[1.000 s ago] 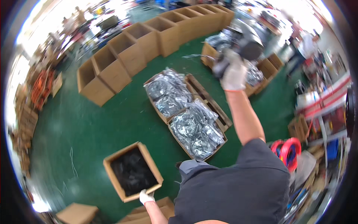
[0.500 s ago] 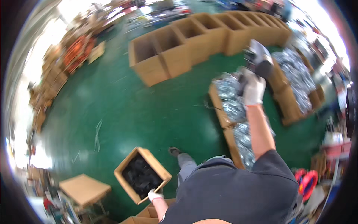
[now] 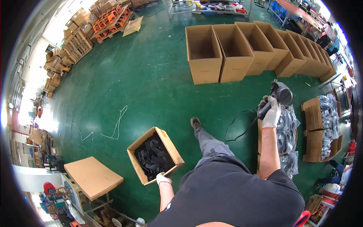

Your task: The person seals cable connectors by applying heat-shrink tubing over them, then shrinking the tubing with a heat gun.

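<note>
My left hand (image 3: 163, 178), in a white glove, is closed on the near edge of an open cardboard box (image 3: 172, 145). The box hangs tilted beside me, its mouth toward me. Many flat black pieces (image 3: 153, 155) lie in it. Out to the right, my gloved right hand (image 3: 270, 112) is wrapped round the grip of a black handheld device (image 3: 283, 94) with a round, ribbed head. A thin black cord (image 3: 230, 128) loops down from its grip. Below that hand stands an open carton filled with clear plastic-bagged items (image 3: 288, 136).
Tall open cartons (image 3: 204, 70) stand in a curved row ahead. More filled cartons (image 3: 313, 113) are at the right. A cardboard-topped table (image 3: 92, 176) is at the lower left. White strapping (image 3: 118, 123) lies on the green floor. Orange items on pallets (image 3: 109, 22) sit far left.
My view has swung to the right, and the row of cartons shows more fully. My right hand, still holding the black device, now sits lower in view. The left hand keeps its grip on the box.
</note>
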Tool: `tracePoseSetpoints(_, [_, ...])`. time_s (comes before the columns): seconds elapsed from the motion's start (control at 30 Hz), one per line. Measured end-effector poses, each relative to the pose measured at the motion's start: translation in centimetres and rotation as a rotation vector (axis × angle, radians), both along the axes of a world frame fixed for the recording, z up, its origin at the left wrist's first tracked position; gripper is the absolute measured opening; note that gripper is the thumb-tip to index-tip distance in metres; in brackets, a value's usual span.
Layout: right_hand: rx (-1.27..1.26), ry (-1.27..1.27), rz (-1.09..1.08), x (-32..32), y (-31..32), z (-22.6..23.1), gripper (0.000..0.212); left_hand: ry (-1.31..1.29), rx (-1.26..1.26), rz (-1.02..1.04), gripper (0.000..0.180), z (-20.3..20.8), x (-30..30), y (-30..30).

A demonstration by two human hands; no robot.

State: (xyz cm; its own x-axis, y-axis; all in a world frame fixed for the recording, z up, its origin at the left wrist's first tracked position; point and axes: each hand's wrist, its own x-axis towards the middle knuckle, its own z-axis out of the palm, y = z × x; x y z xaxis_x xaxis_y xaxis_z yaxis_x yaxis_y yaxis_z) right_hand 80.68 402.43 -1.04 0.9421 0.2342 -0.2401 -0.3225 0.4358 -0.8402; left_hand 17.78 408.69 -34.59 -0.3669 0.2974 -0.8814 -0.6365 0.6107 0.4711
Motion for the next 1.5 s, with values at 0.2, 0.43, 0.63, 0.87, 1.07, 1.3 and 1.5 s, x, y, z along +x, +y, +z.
tracePoseSetpoints(0.2, [0.091, 0.116, 0.043, -1.8, 20.3, -3.9, 0.018, 0.061, 0.053, -0.112, 0.040, 2.5, -1.0, 21.9])
tracePoseSetpoints(0.43, [0.109, 0.227, 0.194, -0.2, 41.2, -2.7, 0.019, 0.047, 0.063, 0.062, 0.042, 2.0, 1.8, 33.0])
tracePoseSetpoints(0.63, [0.127, 0.189, 0.358, 1.8, 57.0, -1.5, 0.021, 0.061, 0.084, 0.151, 0.041, 4.5, 5.3, 47.1])
tracePoseSetpoints(0.87, [0.021, 0.157, 0.239, 5.4, 71.8, -4.2, 0.016, 0.090, -0.016, 0.064, 0.036, -0.3, 8.8, 63.2])
tracePoseSetpoints(1.07, [0.050, 0.262, 0.142, 10.6, 83.8, -3.7, 0.016, -0.008, -0.048, -0.126, 0.036, -1.1, 13.6, 84.2])
tracePoseSetpoints(1.3, [-0.063, 0.113, -0.012, 16.5, 96.0, -2.4, 0.023, 0.056, 0.030, -0.246, 0.035, 3.3, 24.9, 108.5])
tracePoseSetpoints(1.5, [-0.007, 0.214, -0.145, 23.6, 106.1, -8.4, 0.014, 0.028, 0.160, -0.301, 0.031, 4.0, 32.9, 124.1])
